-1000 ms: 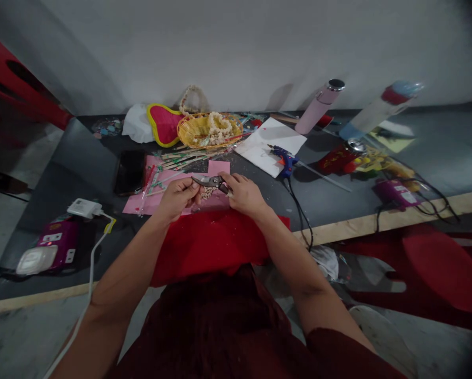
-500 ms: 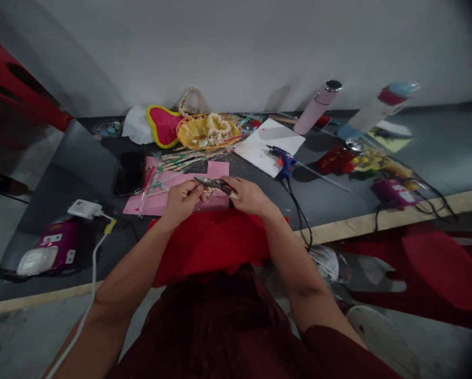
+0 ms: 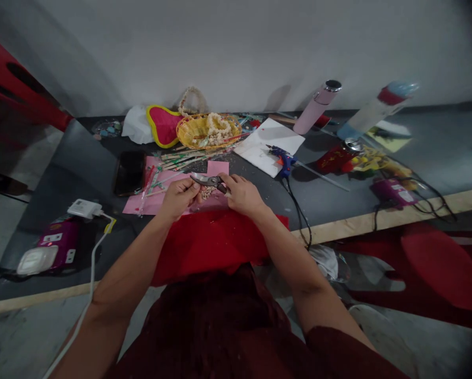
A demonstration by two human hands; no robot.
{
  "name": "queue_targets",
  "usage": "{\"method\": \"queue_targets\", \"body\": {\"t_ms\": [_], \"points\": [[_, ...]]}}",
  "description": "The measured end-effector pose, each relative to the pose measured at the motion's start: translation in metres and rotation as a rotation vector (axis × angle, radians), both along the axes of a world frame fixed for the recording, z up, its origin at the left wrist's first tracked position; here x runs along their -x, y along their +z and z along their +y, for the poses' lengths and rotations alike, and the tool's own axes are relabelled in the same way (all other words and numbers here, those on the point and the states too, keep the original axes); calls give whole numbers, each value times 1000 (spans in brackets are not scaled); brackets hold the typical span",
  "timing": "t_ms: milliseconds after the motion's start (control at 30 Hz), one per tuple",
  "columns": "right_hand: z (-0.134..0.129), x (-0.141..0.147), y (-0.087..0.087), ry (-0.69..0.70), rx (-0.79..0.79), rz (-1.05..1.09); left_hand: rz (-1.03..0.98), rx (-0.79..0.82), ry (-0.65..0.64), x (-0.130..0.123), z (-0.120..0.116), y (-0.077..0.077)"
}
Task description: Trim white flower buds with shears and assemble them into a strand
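My right hand [image 3: 244,195] is wrapped round the handles of a pair of pruning shears [image 3: 212,181], whose blades point left. The blade tips touch or lie right beside the fingertips of my left hand [image 3: 179,197]. That hand is pinched closed, and what it holds is too small to make out. Below the blades, small pale beads [image 3: 208,192] lie in a pile on pink paper [image 3: 160,202]. A red cloth [image 3: 216,237] covers my lap at the table's front edge.
Behind the paper are wooden sticks [image 3: 180,159] and a yellow basket [image 3: 184,138] with pale strings. A phone [image 3: 129,172] lies left. To the right are a blue glue gun [image 3: 286,162] on white board [image 3: 267,139], a red can [image 3: 338,157] and a pink flask [image 3: 315,109].
The shears have shifted slightly left and their blades sit at a different angle. My right hand has moved a little left with them. My left hand's fingers have changed position slightly.
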State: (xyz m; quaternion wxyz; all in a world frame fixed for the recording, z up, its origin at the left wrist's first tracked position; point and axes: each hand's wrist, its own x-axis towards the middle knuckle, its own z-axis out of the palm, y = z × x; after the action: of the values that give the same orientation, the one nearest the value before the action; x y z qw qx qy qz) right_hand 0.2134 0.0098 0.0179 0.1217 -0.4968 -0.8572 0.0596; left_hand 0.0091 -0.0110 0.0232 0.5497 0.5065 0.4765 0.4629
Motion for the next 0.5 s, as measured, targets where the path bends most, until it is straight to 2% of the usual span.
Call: {"method": "queue_targets", "body": {"t_ms": [333,400,500], "points": [[9,-15,3,198,122,118,216,-238,7,-2,-6,0],[9,-14,2,199,123,129,267,-274,22,-3,-6,1],[8,-12,-1,116,82,106,236,-242,25,-4,-4,-1]]}}
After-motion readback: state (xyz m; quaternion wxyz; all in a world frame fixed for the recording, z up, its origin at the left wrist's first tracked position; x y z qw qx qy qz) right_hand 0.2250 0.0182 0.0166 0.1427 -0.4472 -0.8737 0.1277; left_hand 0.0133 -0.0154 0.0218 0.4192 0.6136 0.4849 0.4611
